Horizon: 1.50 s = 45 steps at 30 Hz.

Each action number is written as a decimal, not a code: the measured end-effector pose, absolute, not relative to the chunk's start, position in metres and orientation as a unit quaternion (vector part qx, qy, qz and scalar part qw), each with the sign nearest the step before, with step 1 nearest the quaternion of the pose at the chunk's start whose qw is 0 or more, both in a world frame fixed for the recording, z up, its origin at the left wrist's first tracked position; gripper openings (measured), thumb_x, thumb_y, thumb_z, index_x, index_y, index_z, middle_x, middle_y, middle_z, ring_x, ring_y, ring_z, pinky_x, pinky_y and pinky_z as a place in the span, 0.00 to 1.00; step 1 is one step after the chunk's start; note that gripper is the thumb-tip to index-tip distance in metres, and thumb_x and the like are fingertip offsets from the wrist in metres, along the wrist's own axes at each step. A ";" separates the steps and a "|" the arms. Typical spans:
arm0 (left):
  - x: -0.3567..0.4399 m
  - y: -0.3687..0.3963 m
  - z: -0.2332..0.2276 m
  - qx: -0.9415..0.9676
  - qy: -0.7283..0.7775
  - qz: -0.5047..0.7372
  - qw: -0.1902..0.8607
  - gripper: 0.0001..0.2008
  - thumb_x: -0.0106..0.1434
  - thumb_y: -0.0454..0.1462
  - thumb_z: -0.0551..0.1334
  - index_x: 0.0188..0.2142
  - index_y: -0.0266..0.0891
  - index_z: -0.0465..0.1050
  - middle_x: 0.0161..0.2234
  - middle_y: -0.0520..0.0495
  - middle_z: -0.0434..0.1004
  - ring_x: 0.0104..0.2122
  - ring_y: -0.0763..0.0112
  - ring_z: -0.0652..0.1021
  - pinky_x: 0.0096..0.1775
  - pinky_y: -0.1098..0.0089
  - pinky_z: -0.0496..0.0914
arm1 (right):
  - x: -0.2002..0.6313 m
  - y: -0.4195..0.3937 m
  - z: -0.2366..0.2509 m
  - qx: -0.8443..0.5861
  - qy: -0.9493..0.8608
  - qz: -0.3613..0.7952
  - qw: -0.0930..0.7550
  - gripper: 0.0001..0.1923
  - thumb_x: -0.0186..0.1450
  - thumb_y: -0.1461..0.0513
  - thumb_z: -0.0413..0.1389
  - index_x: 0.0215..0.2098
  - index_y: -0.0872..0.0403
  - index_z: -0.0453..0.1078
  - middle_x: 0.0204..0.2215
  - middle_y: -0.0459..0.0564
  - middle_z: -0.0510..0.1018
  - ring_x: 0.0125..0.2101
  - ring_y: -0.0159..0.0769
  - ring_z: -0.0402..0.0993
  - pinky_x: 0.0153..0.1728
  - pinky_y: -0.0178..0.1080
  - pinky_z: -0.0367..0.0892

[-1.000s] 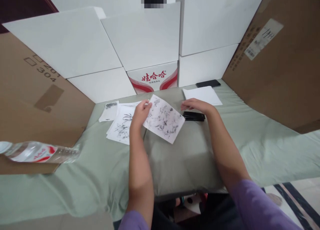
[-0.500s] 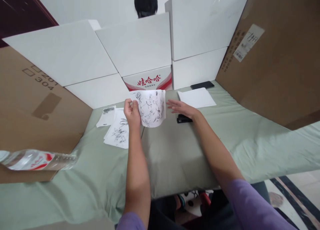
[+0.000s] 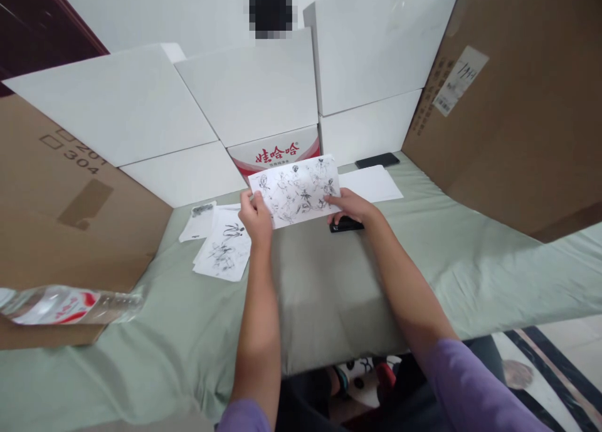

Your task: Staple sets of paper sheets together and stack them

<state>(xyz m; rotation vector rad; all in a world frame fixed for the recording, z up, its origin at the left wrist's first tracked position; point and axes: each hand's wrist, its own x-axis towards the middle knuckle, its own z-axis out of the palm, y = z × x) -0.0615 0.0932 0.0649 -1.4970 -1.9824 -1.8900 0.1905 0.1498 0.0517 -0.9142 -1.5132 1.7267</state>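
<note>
The sheet (image 3: 296, 190), inked with sketches, is held up above the green cloth (image 3: 329, 294). The left hand (image 3: 256, 217) pinches its lower left corner, and the right hand (image 3: 350, 205) closes on its right edge. It looks light, limp and easy to crease, so opposite edges seem the best grip. A black stapler (image 3: 347, 226) lies under the right hand; more sketches (image 3: 223, 250) lie to the left.

A makeshift home workspace. Cloth (image 3: 470, 275) covers the counter. Cardboard (image 3: 517, 118) and white boxes (image 3: 254, 87) wall it.
</note>
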 end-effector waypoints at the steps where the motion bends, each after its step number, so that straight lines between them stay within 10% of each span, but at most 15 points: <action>1: -0.061 0.094 0.064 -0.487 -0.637 -0.597 0.009 0.12 0.71 0.45 0.54 0.38 0.40 0.67 0.18 0.59 0.56 0.21 0.74 0.62 0.29 0.72 0.57 | 0.192 0.151 0.052 -0.365 -0.580 0.637 0.352 0.18 0.63 0.51 0.64 0.43 0.55 0.71 0.29 0.51 0.80 0.20 0.35 0.74 0.15 0.35 0.66; 14: -0.038 0.113 -0.010 -0.574 -0.625 -0.461 -0.260 0.14 0.69 0.47 0.53 0.39 0.41 0.69 0.27 0.52 0.76 0.21 0.75 0.72 0.29 0.73 0.66 | 0.275 0.204 0.032 -0.585 -0.364 0.402 0.604 0.10 0.61 0.56 0.57 0.32 0.52 0.62 0.17 0.35 0.57 0.15 0.24 0.51 0.15 0.30 0.50; 27: -0.041 0.121 -0.024 -0.631 -0.626 -0.378 -0.260 0.14 0.68 0.47 0.54 0.35 0.41 0.71 0.25 0.52 0.76 0.24 0.72 0.72 0.32 0.71 0.65 | 0.325 0.234 0.009 -0.734 -0.498 0.168 0.430 0.20 0.65 0.62 0.48 0.49 0.63 0.75 0.38 0.60 0.81 0.40 0.44 0.73 0.44 0.40 0.68; 38: -0.040 0.121 -0.026 -0.618 -0.635 -0.371 -0.276 0.14 0.67 0.47 0.54 0.37 0.41 0.72 0.27 0.50 0.77 0.26 0.71 0.73 0.33 0.71 0.66 | 0.311 0.219 -0.004 -0.818 -0.504 0.090 0.260 0.21 0.68 0.60 0.50 0.55 0.55 0.74 0.52 0.64 0.76 0.53 0.54 0.70 0.54 0.51 0.62; 45: -0.067 0.114 0.001 -0.616 -0.665 -0.388 -0.167 0.14 0.68 0.46 0.55 0.39 0.42 0.74 0.29 0.49 0.78 0.31 0.68 0.76 0.39 0.69 0.68 | 0.298 0.208 0.005 -0.844 -0.421 0.023 0.332 0.29 0.62 0.58 0.59 0.59 0.61 0.65 0.58 0.70 0.66 0.58 0.59 0.62 0.56 0.56 0.57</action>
